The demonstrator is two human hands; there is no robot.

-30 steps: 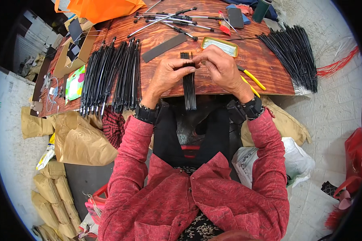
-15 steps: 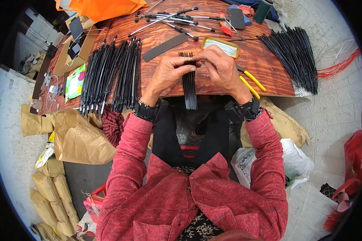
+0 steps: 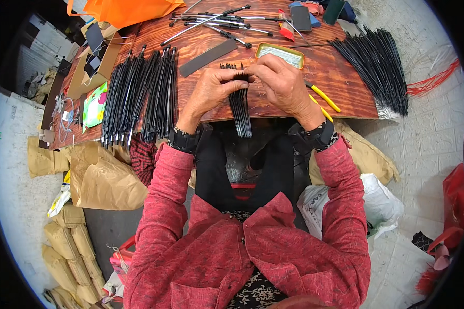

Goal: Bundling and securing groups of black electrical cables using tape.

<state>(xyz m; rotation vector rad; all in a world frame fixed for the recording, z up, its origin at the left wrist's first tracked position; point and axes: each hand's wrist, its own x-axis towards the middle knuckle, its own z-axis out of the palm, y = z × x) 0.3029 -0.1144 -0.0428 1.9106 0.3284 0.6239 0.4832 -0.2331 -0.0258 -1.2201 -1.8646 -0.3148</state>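
Note:
A flat bundle of thin black ribs (image 3: 240,114), like umbrella ribs, hangs over the table's front edge. My left hand (image 3: 211,92) is closed around it near its upper end, thumb across the front. The rib tips poke up above those fingers in a row. My right hand (image 3: 282,85) is closed in a pinch at the bundle's upper right side, its fingertips touching the ribs; anything small between them is hidden. Just beyond that hand lies a yellow tin (image 3: 259,50) of thin pale wire pieces. Pliers with yellow handles (image 3: 326,98) lie right of it, partly covered by my hand.
Folded black frames (image 3: 134,98) lie in piles on the left, and a fan of black ribs (image 3: 371,69) overhangs the right edge. Beyond are a dark flat bar (image 3: 208,57), silver shafts (image 3: 206,23) and an orange bag (image 3: 129,10). A cardboard box (image 3: 85,77) stands far left.
The bundle has tilted slightly, its upper tips shifting left and spreading a little. Both hands stay at its upper end. The whole view has shifted slightly.

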